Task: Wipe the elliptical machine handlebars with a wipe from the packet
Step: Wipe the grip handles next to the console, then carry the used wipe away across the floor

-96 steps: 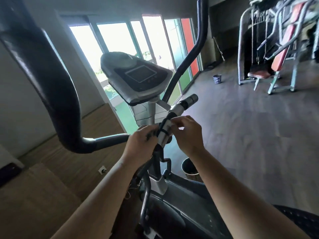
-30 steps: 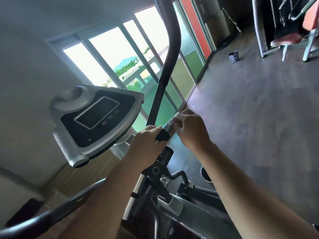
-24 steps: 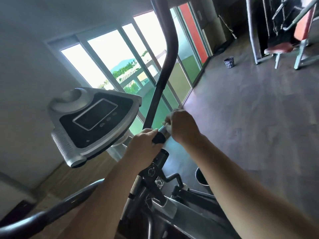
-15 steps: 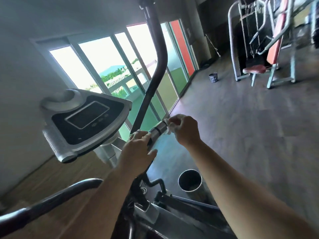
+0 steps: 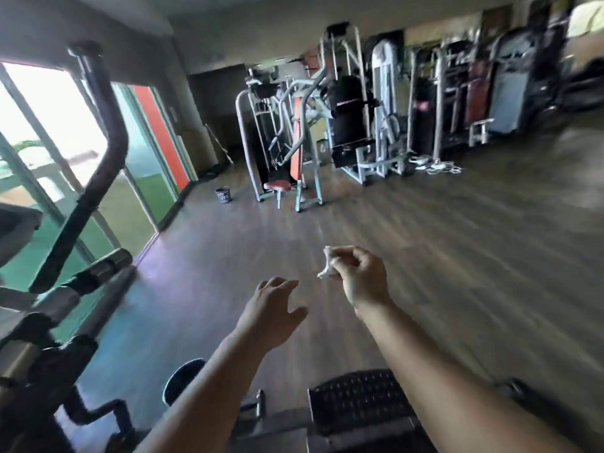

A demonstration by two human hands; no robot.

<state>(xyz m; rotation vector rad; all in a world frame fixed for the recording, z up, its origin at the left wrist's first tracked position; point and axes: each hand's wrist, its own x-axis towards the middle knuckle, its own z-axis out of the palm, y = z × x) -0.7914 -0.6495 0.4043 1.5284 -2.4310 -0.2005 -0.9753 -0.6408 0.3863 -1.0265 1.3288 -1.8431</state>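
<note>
**Wipe in hand, handlebars off to the side**

At the far left we see the long dark curved handlebar (image 5: 101,148) of the elliptical. Below it is the short grey-and-black grip bar (image 5: 94,273). Both are well apart from our hands, and that is where we judge the main risk to lie. With our view on the open room, a stretch of either bar could easily go unwiped, and the blur hides which parts are clean. The packet is not in view, so a fresh wipe is not at hand if this one fails.

Further right, our left hand (image 5: 271,315) hangs in the air over the brown wood-plank floor (image 5: 457,256), fingers spread and touching nothing. It steadies no bar, so a bar may shift under the next wiping stroke.

Right of it is the small white crumpled wipe (image 5: 327,267), pinched between the thumb and curled fingers of our right hand (image 5: 359,279). The wipe sticks out to the left of the fingertips and only its near edge is caught in the pinch, so we think the hold is thin. A quick swing could shake it loose onto the floor. It is also bunched small, which leaves little surface to wrap round a thick tube. The round metal bin (image 5: 181,384) sits low, near our left forearm.
</note>
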